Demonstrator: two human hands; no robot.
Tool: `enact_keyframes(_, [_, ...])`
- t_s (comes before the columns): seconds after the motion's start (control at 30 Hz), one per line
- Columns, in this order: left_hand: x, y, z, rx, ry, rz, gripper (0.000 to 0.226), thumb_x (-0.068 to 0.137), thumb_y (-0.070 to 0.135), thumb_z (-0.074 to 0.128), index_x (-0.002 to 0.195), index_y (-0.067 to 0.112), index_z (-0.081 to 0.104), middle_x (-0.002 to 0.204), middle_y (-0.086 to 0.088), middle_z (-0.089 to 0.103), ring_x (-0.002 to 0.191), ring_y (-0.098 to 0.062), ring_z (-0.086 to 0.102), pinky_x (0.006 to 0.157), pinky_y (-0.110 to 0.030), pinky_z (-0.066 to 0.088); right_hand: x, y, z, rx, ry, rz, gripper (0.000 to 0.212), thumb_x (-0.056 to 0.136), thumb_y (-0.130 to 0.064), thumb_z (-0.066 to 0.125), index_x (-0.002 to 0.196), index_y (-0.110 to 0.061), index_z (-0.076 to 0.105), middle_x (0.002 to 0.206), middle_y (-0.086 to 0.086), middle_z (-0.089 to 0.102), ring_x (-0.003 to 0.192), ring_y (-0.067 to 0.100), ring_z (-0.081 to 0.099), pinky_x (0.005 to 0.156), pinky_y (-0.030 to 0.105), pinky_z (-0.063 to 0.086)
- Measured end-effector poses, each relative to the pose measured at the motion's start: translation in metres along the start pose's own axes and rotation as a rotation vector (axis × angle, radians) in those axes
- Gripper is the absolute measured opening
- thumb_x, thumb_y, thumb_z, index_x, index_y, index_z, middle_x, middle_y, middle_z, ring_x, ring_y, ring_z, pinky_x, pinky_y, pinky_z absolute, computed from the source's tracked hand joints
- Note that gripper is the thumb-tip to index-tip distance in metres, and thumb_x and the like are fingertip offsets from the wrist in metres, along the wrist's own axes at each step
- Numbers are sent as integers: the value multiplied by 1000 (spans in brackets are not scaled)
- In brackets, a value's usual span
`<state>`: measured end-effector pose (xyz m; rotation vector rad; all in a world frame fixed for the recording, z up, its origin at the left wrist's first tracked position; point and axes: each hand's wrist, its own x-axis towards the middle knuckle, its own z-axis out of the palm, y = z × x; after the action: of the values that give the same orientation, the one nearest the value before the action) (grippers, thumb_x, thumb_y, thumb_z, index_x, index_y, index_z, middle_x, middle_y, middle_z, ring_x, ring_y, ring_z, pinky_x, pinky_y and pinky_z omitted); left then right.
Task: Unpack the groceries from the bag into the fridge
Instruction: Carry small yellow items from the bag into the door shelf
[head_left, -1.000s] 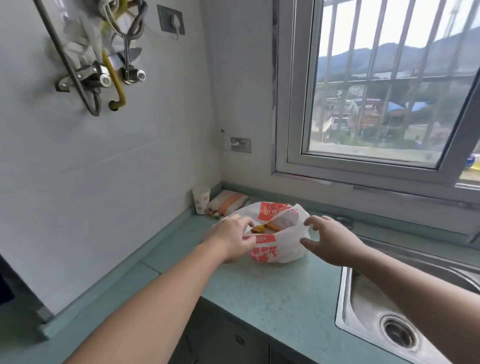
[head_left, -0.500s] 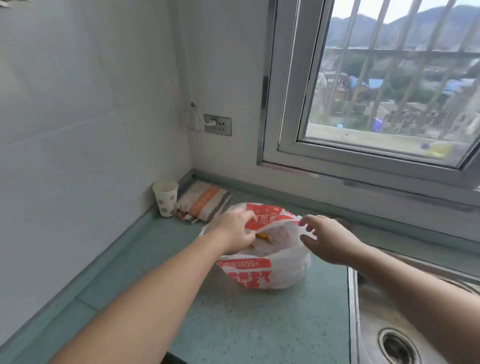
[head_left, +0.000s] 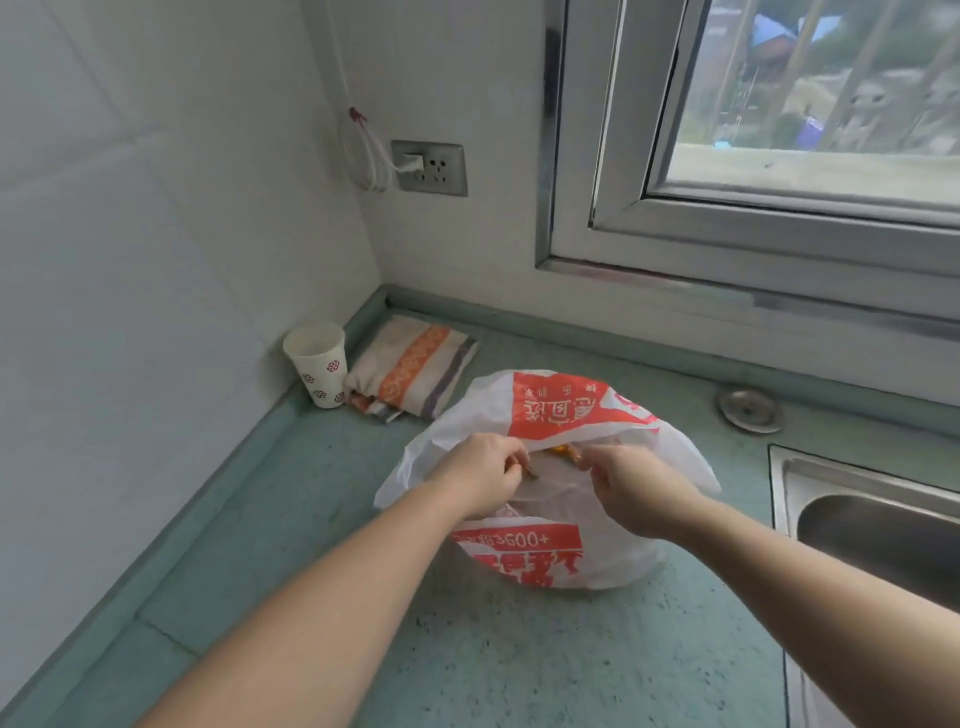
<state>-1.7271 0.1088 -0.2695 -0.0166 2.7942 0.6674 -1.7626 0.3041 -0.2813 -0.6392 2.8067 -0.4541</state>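
A white plastic grocery bag (head_left: 566, 556) with red print sits on the green countertop (head_left: 467, 665). My left hand (head_left: 480, 475) pinches the near edge of the bag's mouth on the left. My right hand (head_left: 631, 491) pinches the same edge on the right, close to the left one. Something orange (head_left: 563, 451) shows inside the opening between my hands; the rest of the contents are hidden by the plastic. No fridge is in view.
A paper cup (head_left: 318, 364) and a folded striped cloth (head_left: 413, 366) lie in the back left corner. A steel sink (head_left: 878, 540) lies right of the bag, with a round metal cap (head_left: 750, 410) behind it. A wall socket (head_left: 430, 167) and window (head_left: 779, 130) are above.
The camera has tilted down and moved closer to the bag. My right hand has come in from beside the bag and taken hold of its mouth next to my left hand.
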Motion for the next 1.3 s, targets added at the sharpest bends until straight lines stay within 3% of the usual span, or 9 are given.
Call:
enact_keyframes(0.17, [37, -25, 26, 245, -164, 43, 34, 95, 20, 45, 127, 26, 57, 131, 0, 53, 115, -23, 52, 92, -43, 49, 24, 10, 27, 22, -114, 102, 23, 95, -20, 45, 113, -29, 56, 123, -4, 58, 105, 18, 53, 90, 27, 44])
enact_keyframes(0.27, [46, -38, 32, 368, -160, 103, 41, 93, 17, 52, 134, 22, 51, 142, -3, 42, 126, -27, 42, 99, -43, 44, 36, 5, 39, 27, -72, 99, 32, 92, -23, 54, 121, -33, 54, 129, -11, 54, 119, 16, 50, 102, 26, 40])
enact_keyframes(0.47, [64, -52, 35, 456, -105, 206, 40, 91, 17, 57, 131, 16, 52, 136, -7, 39, 121, -29, 40, 96, -42, 41, 68, -7, 63, -29, 19, 53, 44, 89, -28, 56, 130, -39, 46, 133, -13, 54, 121, 16, 52, 98, 26, 44])
enact_keyframes(0.67, [73, -67, 36, 472, -82, 261, 23, 94, 15, 52, 114, 7, 61, 123, -9, 49, 113, -29, 46, 91, -40, 42, 89, -24, 77, -3, 53, -70, 21, 96, -30, 48, 113, -31, 59, 113, -11, 63, 93, 8, 58, 73, 9, 34])
enact_keyframes(0.87, [72, -81, 38, 509, -35, 327, 28, 95, 10, 45, 121, 12, 58, 126, -7, 54, 116, -30, 48, 89, -38, 38, 108, -30, 95, 45, -52, 40, 24, 98, -31, 44, 117, -26, 57, 119, -2, 60, 108, 20, 57, 91, 28, 44])
enact_keyframes(0.97, [72, -88, 38, 482, -20, 348, 31, 95, 12, 45, 125, 15, 54, 127, -3, 56, 119, -28, 50, 90, -38, 39, 108, -32, 93, -53, -248, -42, 34, 104, -30, 30, 127, -16, 50, 122, 8, 59, 102, 21, 55, 88, 31, 42])
enact_keyframes(1.1, [75, -96, 32, 209, -21, 225, 25, 90, 21, 55, 115, 21, 59, 116, -2, 63, 109, -26, 57, 91, -39, 47, 106, -18, 96, 41, -69, 51, 4, 98, -35, 47, 98, -39, 47, 91, -19, 52, 90, 3, 56, 65, 8, 34])
enact_keyframes(1.2, [78, -97, 29, -43, -41, 95, 26, 86, 24, 66, 112, 25, 64, 114, 1, 66, 104, -21, 62, 89, -39, 52, 99, -20, 86, 99, -137, 80, 21, 97, -36, 50, 117, -43, 46, 114, -19, 53, 109, 8, 54, 79, 11, 41])
enact_keyframes(1.3, [81, -95, 28, -71, -76, 58, 26, 84, 22, 69, 111, 23, 68, 112, 1, 68, 100, -20, 63, 88, -37, 52, 99, -23, 83, 99, -122, 57, 36, 97, -41, 49, 132, -37, 43, 126, -15, 51, 114, 7, 51, 90, 15, 38])
